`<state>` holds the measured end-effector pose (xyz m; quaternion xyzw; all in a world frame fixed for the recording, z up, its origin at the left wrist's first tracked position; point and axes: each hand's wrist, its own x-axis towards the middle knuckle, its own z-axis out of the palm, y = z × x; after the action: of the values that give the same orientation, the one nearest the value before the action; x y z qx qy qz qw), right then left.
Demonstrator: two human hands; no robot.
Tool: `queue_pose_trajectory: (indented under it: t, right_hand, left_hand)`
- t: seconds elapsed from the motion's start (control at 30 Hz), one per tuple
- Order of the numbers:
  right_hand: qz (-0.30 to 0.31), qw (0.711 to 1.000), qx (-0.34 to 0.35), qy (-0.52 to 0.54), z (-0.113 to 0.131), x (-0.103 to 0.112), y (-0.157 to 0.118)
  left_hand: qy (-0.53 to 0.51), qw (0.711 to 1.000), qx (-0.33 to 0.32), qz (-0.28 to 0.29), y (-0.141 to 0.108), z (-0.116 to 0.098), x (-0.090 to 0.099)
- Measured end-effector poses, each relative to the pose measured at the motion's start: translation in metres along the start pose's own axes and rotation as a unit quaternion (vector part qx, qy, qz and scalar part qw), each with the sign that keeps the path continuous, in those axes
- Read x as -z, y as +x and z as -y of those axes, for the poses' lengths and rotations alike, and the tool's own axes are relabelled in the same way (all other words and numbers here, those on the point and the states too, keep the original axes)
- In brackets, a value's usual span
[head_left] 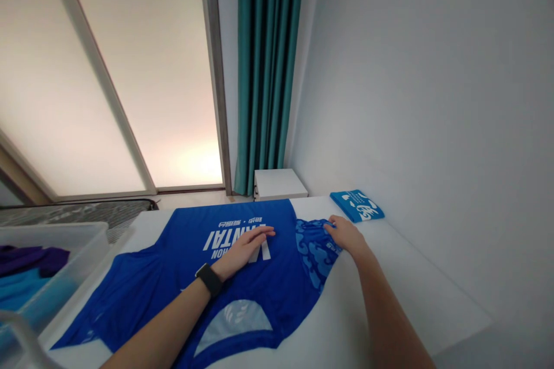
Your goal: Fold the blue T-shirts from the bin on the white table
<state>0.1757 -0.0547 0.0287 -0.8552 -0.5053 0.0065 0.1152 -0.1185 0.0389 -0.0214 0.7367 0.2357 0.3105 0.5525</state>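
A blue T-shirt [277, 277] with white lettering lies spread on the white table [346, 311], its neck opening toward me and its hem at the far side. My left hand [246, 247], with a dark watch on the wrist, rests flat on the lettering, fingers stretched out to the right. At the shirt's right sleeve, which has a light blue cloud pattern, my right hand [344, 233] pinches the far edge of the sleeve between thumb and fingers. The sleeve is bunched a little there.
A folded blue cloth [357, 206] with white print lies at the back right against the wall. On the left stands a clear plastic bin [82, 259] with purple and blue clothes. Behind the table are a white cabinet [279, 183] and a green curtain [268, 69].
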Motion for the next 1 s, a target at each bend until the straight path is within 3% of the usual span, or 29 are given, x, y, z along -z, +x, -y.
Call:
queue_pose_trajectory:
  t: [0.13, 0.27, 0.33, 0.4, 0.47, 0.53, 0.63, 0.77, 0.9, 1.0]
  right_hand:
    - [0.024, 0.998, 0.008, 0.049, 0.033, 0.014, 0.009]
    - [0.000, 0.980, 0.107, 0.165, 0.086, 0.014, 0.000]
    - [0.071, 0.949, 0.142, 0.274, 0.109, 0.007, -0.010]
    - [0.167, 0.893, 0.154, 0.389, 0.121, 0.000, -0.018]
    - [0.183, 0.862, 0.138, 0.451, 0.120, -0.006, -0.020]
    - [0.131, 0.875, 0.109, 0.453, 0.106, -0.012, -0.014]
    - [0.021, 0.924, 0.079, 0.374, 0.074, -0.026, -0.003]
    - [-0.038, 0.958, 0.119, 0.258, 0.046, -0.048, -0.005]
    - [-0.092, 0.961, 0.206, 0.158, 0.054, -0.059, -0.017]
    - [-0.080, 0.962, 0.239, 0.108, 0.068, -0.064, -0.027]
  left_hand:
    - [-0.101, 0.995, 0.027, -0.004, 0.002, 0.007, 0.000]
    - [-0.123, 0.992, 0.036, 0.010, 0.003, 0.010, -0.002]
    - [-0.115, 0.992, 0.044, 0.003, 0.004, 0.010, -0.002]
    - [-0.109, 0.993, 0.051, -0.014, 0.003, 0.010, -0.002]
    - [-0.098, 0.993, 0.051, -0.031, 0.002, 0.008, -0.001]
    - [-0.063, 0.997, 0.038, -0.035, 0.001, 0.006, -0.001]
    - [0.020, 1.000, 0.002, -0.021, -0.001, 0.004, -0.003]
    - [0.094, 0.995, -0.030, -0.007, -0.001, 0.005, -0.007]
    - [0.203, 0.975, -0.085, -0.030, -0.005, 0.004, -0.013]
    - [0.336, 0.933, -0.120, -0.042, -0.012, 0.001, -0.020]
